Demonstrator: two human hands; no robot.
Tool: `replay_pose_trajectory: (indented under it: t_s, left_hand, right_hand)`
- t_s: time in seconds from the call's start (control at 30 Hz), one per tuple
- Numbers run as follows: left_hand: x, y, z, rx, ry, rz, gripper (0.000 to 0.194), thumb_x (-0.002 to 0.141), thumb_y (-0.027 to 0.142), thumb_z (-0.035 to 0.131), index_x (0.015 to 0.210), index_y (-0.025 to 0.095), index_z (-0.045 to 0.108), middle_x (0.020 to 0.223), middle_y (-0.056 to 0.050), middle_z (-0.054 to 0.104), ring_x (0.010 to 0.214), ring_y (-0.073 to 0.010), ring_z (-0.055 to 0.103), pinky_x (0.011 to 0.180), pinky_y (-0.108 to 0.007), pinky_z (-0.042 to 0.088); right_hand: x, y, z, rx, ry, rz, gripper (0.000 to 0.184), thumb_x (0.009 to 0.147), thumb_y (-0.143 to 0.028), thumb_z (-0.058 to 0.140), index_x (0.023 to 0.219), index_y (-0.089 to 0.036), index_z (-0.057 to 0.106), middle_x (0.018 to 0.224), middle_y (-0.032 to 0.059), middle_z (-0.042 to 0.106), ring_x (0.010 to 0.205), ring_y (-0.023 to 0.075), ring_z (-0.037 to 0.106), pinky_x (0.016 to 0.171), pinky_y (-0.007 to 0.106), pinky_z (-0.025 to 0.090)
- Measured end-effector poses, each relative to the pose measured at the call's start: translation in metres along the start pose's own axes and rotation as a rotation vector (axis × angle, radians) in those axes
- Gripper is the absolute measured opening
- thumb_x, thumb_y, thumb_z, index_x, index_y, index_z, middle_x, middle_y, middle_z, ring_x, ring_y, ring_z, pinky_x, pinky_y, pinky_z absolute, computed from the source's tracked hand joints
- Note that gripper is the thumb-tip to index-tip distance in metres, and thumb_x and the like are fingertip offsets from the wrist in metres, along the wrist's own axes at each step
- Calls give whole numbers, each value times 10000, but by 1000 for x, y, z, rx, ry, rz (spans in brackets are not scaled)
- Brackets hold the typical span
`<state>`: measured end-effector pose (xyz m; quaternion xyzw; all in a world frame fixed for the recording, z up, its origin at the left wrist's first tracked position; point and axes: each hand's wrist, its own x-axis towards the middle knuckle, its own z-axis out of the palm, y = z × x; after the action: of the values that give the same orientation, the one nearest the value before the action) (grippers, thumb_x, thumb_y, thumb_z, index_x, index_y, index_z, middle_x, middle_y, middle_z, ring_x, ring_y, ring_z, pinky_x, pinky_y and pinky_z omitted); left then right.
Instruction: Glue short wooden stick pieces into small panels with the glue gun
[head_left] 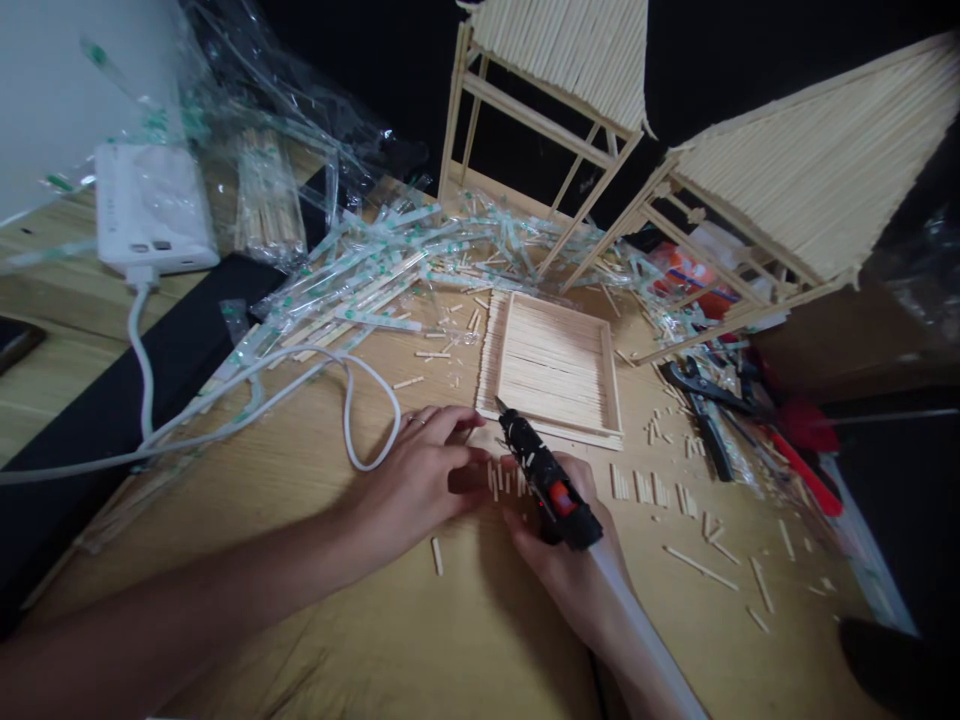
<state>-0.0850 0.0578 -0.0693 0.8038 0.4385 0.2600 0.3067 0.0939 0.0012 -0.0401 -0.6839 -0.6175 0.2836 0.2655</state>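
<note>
A black hot glue gun (pixel 544 465) with an orange-red part and a long pale glue stick out of its back is in my right hand (pixel 574 560). Its nozzle points up and left, over the near left corner of a framed stick panel (pixel 555 365). My left hand (pixel 424 465) is beside the nozzle, fingers bent but apart, low over the tabletop. Several short stick pieces (pixel 504 478) stand in a row between my two hands, by the left fingertips. Whether those fingertips touch them is unclear. Another short stick (pixel 437 556) lies nearer to me.
Two stick-built roofed structures (pixel 555 110) stand behind the panel. Clear wrappers (pixel 390 250) heap up at the back. A white power bank (pixel 154 210) trails a looped cable (pixel 349 400) at left. Pliers (pixel 705 385) and cut sticks (pixel 701 568) lie right.
</note>
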Motion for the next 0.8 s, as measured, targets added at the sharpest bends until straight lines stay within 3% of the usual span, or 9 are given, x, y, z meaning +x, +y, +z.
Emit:
replay_pose_trajectory:
  t_s: [0.17,0.4,0.8]
  left_hand:
    - [-1,-1,1,5,-4,1,177,737,310,723,912,283,713,1214,-28,557,1124,-235,497,953,-419,384]
    - [-1,-1,0,6,-7,10,123,743,330,718,847,264,710,1211,-21,558,1129,-239,484,951,-424,377]
    - [-2,0,-3,36,-18,22,153,752,327,716,898,280,702,1228,2,543,1152,-211,468,965,-380,348]
  right_hand:
    - [5,3,-3,-119,-14,-120,257,682,-179,649,925,-229,582,928,45,557,920,244,552,782,364,476]
    - [9,4,-1,-96,-106,-62,206,754,-242,631,949,-217,570,952,49,542,914,223,551,778,349,473]
    - [12,15,0,-136,-70,-68,233,763,-343,670,922,-212,561,949,54,552,899,248,526,765,374,425]
